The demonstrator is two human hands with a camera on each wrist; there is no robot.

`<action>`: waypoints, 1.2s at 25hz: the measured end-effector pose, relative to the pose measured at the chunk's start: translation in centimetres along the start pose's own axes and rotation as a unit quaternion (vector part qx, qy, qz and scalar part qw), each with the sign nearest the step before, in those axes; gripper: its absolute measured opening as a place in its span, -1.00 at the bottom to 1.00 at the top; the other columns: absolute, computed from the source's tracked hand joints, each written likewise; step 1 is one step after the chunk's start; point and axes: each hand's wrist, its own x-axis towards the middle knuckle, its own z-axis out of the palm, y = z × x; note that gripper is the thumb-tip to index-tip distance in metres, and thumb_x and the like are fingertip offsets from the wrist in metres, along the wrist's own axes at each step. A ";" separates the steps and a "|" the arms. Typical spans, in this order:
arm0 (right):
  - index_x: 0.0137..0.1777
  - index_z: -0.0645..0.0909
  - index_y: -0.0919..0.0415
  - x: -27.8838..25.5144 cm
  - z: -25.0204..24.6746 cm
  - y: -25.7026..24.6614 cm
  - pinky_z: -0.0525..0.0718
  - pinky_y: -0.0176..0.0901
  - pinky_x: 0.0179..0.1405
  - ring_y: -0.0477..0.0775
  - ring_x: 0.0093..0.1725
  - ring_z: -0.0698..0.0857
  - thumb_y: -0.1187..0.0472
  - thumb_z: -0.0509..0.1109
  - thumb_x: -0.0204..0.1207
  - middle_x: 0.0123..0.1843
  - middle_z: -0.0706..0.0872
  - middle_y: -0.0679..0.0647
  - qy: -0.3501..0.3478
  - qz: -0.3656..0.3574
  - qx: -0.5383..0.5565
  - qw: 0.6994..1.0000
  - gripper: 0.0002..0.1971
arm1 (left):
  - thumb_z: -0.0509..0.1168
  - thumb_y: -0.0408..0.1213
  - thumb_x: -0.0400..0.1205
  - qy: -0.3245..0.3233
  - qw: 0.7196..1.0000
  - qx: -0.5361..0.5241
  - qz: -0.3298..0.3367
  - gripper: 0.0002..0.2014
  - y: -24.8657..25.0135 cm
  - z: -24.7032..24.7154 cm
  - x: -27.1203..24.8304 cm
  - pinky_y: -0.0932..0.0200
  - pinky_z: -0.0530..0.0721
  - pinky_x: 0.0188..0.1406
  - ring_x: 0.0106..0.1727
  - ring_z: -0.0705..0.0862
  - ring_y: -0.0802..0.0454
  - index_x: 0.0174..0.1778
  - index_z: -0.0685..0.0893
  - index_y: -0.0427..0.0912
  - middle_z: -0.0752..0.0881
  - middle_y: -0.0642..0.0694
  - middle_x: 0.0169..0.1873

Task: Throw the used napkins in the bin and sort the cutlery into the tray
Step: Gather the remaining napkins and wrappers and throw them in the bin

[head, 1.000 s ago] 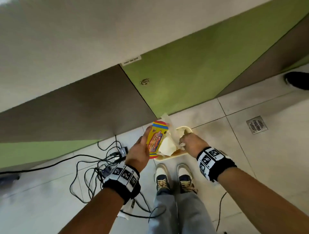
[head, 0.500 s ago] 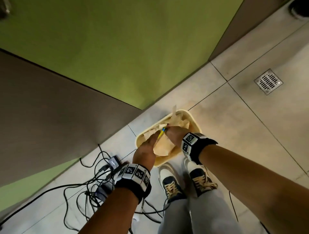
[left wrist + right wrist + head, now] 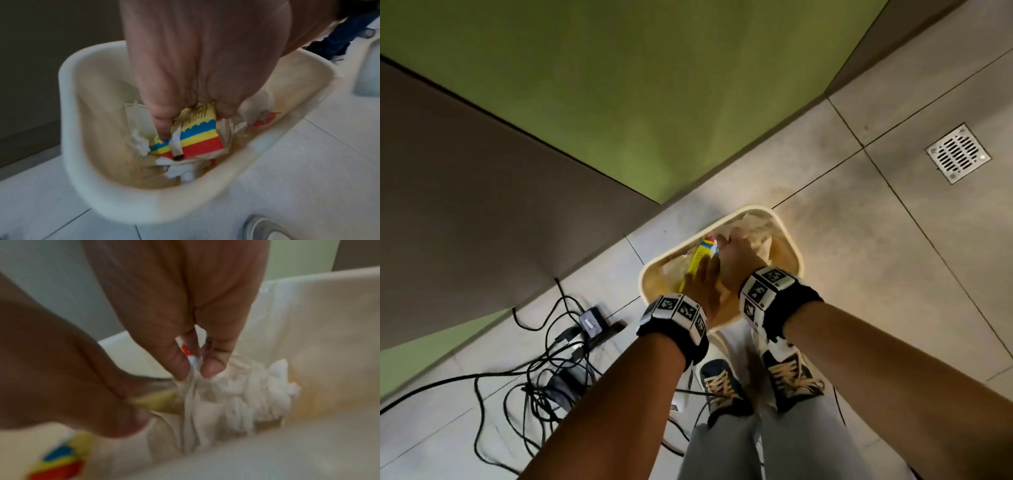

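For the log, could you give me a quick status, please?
Left hand grips striped carton inside bin. Right hand pinches napkins there. Nothing blocking.

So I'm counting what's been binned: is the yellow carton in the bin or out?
In, but not let go: the left hand holds the yellow carton below the bin rim, among napkins.

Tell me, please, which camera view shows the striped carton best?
The left wrist view: the carton fills the centre, with its blue, yellow and red stripes plain, held by the left hand inside the bin. The head view shows only a yellow sliver past the hands. The right wrist view shows a blurred corner.
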 end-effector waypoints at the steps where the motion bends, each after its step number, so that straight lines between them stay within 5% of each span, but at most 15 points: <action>1: 0.52 0.26 0.28 -1.0 -0.3 -0.3 0.46 0.21 0.41 0.37 0.42 0.38 0.29 0.08 0.61 0.51 0.25 0.34 0.013 -0.010 0.004 1.000 -0.54 | -0.02 -0.23 0.74 0.001 1.000 0.007 -0.001 -0.36 0.3 -0.2 0.2 -0.19 -0.07 0.65 0.68 -0.29 -0.15 0.64 -0.25 -0.15 -0.28 -0.14 0.67; 4: 0.49 0.28 0.33 -4.2 -0.1 -0.9 0.48 0.17 0.35 0.31 0.47 0.34 0.16 0.03 0.65 0.52 0.31 0.27 0.041 -0.026 -0.042 0.998 -0.55 | 0.03 -0.11 0.72 -0.001 1.000 -0.003 -0.015 -0.32 0.8 -0.3 0.7 -0.22 -0.02 0.67 0.69 -0.26 -0.15 0.65 -0.21 -0.13 -0.24 -0.14 0.67; 6: 0.55 0.20 0.32 -5.1 1.2 -0.6 0.38 0.24 0.49 0.26 0.54 0.29 0.15 0.02 0.64 0.54 0.33 0.23 -0.033 -0.006 -0.087 0.996 -0.50 | 0.04 -0.12 0.72 0.004 1.000 -0.009 -0.012 -0.33 0.7 0.0 0.8 -0.24 0.02 0.65 0.69 -0.24 -0.16 0.65 -0.19 -0.12 -0.22 -0.13 0.68; 8: 0.62 0.07 0.23 -3.8 2.2 0.6 0.19 0.30 0.60 0.23 0.63 0.16 0.13 0.06 0.62 0.63 0.21 0.18 -0.097 0.016 -0.110 0.989 -0.42 | -0.01 -0.20 0.73 0.005 1.000 0.009 -0.009 -0.37 0.4 0.2 0.7 -0.20 0.04 0.65 0.69 -0.22 -0.18 0.64 -0.21 -0.12 -0.23 -0.12 0.67; 11: 0.66 -0.05 0.11 -1.1 2.5 2.7 0.11 0.33 0.62 0.24 0.66 0.09 -0.05 0.23 0.54 0.69 0.04 0.12 -0.105 0.012 -0.139 0.985 -0.24 | 0.06 -0.12 0.71 -0.006 0.999 -0.026 -0.034 -0.29 0.7 -0.9 -1.2 -0.09 0.04 0.65 0.70 -0.13 -0.17 0.63 -0.28 -0.05 -0.26 -0.07 0.67; 13: 0.64 0.03 0.17 -1.0 1.5 3.1 0.24 0.25 0.59 0.24 0.63 0.20 0.01 0.32 0.51 0.66 0.13 0.15 -0.079 -0.004 -0.151 0.985 -0.22 | 0.19 -0.07 0.65 0.016 0.997 -0.069 -0.031 -0.18 0.6 -1.8 -2.7 -0.07 0.08 0.65 0.69 -0.05 -0.15 0.63 -0.26 -0.03 -0.23 -0.06 0.67; 18: 0.44 0.40 0.28 -6.8 -2.7 1.7 0.43 0.10 0.47 0.23 0.49 0.44 0.22 0.11 0.61 0.52 0.40 0.20 -0.068 -0.017 -0.114 0.991 -0.59 | 0.47 -0.06 0.41 0.086 0.984 -0.153 -0.004 0.01 -0.8 -2.5 -7.5 -0.08 0.21 0.63 0.65 0.17 -0.20 0.65 -0.02 -0.11 0.11 -0.19 0.65; 22: 0.44 0.46 0.23 -12.5 -5.1 1.8 0.58 0.08 0.38 0.25 0.42 0.55 0.30 0.20 0.53 0.44 0.53 0.22 -0.094 0.010 -0.099 0.991 -0.55 | 0.37 -0.17 0.55 0.098 0.967 -0.229 -0.050 -0.35 -0.2 -4.1 -13.6 0.07 0.41 0.49 0.49 0.45 -0.16 0.55 0.31 -0.09 0.41 -0.17 0.53; 26: 0.47 0.43 0.18 -17.6 -9.0 0.3 0.51 0.09 0.46 0.23 0.47 0.49 0.27 0.18 0.55 0.49 0.49 0.19 -0.099 -0.002 -0.118 0.988 -0.54 | 0.35 -0.29 0.58 0.179 0.914 -0.361 -0.044 -0.58 1.2 -7.5 -21.1 0.10 0.55 0.26 0.18 0.65 -0.17 0.39 0.55 -0.12 0.62 -0.22 0.32; 30: 0.46 0.45 0.16 -22.7 -13.8 -3.0 0.48 -0.01 0.47 0.17 0.48 0.48 0.24 0.16 0.58 0.50 0.48 0.16 -0.069 -0.049 -0.132 0.988 -0.57 | 0.30 -0.35 0.60 0.251 0.882 -0.400 -0.014 -0.67 3.8 -11.2 -29.2 0.38 0.47 -0.24 0.15 0.67 -0.21 0.31 0.61 -0.17 0.70 -0.15 0.23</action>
